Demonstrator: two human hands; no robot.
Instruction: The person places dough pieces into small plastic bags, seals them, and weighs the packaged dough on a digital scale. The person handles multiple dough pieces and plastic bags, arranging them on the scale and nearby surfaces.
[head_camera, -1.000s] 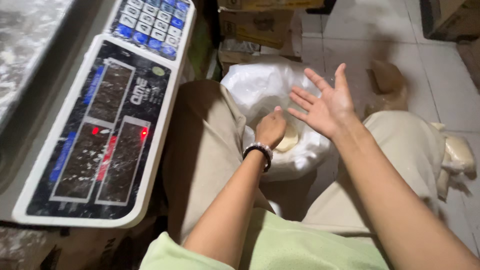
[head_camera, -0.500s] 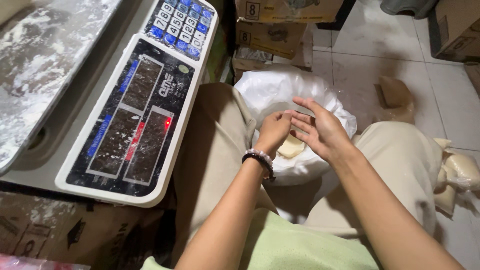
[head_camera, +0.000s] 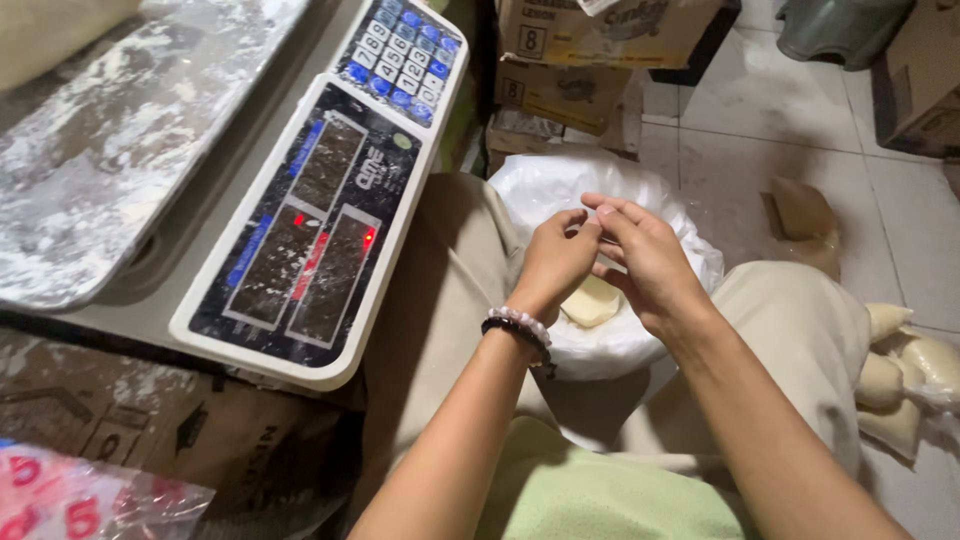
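Observation:
My left hand (head_camera: 552, 268), with a beaded bracelet on the wrist, and my right hand (head_camera: 648, 268) meet fingertip to fingertip above a white plastic bag (head_camera: 545, 190) that stands between my knees. The fingers of both hands are curled and pinched together, and I see nothing held between them. A pale lump of dough or flour (head_camera: 590, 302) lies in the bag just under my hands.
A flour-dusted digital scale (head_camera: 310, 225) with a steel pan (head_camera: 120, 150) sits at my left. Cardboard boxes (head_camera: 575, 60) stand behind the bag on the tiled floor. Several filled pale packets (head_camera: 900, 375) lie by my right knee. A printed plastic bag (head_camera: 70, 495) lies at bottom left.
My right hand, spread open above the bag a second ago, has closed in onto my left hand's fingertips. My left hand has lifted slightly out of the bag. The view has tilted.

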